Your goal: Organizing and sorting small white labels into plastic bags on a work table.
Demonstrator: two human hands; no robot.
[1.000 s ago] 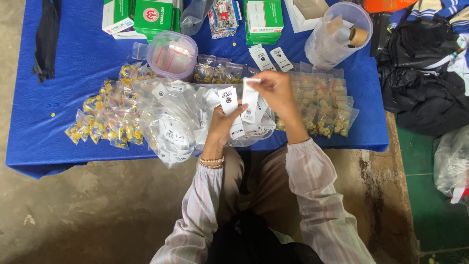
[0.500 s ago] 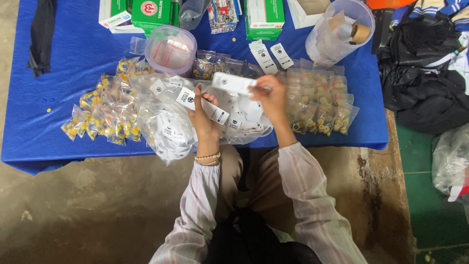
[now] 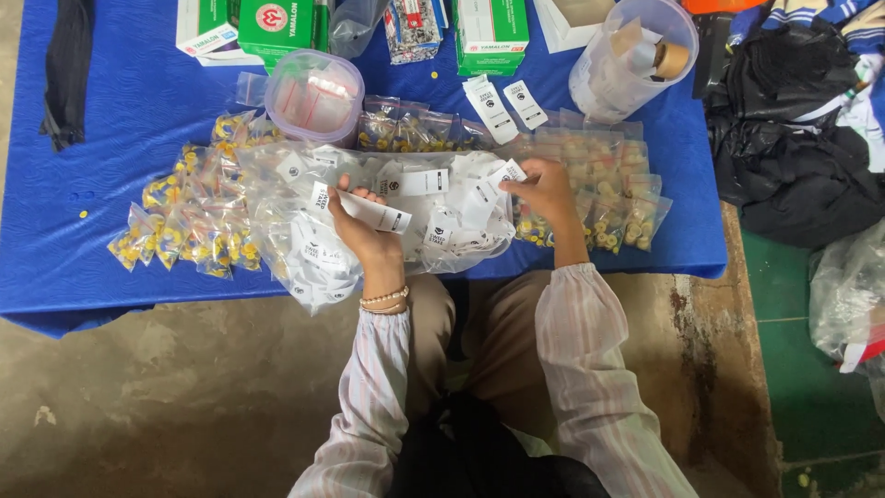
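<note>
My left hand (image 3: 361, 229) grips a stack of white paper tags (image 3: 361, 207) over a clear plastic bag (image 3: 387, 226) full of more white tags on the blue table (image 3: 101, 111). My right hand (image 3: 542, 189) rests on the bag's right end, its fingers pinching a single white tag (image 3: 505, 173). Small clear packets of yellow pieces (image 3: 184, 221) lie to the left of the bag. More such packets (image 3: 608, 189) lie to the right, just beyond my right hand.
A round lidded plastic tub (image 3: 313, 95) stands behind the bag. A tall clear container (image 3: 631, 60) stands at the back right, green and white boxes (image 3: 277, 23) along the far edge. Two loose tags (image 3: 505, 106) lie nearby. Dark clothes (image 3: 802, 138) are heaped at right.
Both hands have dropped from mid-air to the bag. My right hand let go of the long tag strip and moved right onto the bag's end; my left keeps the stack.
</note>
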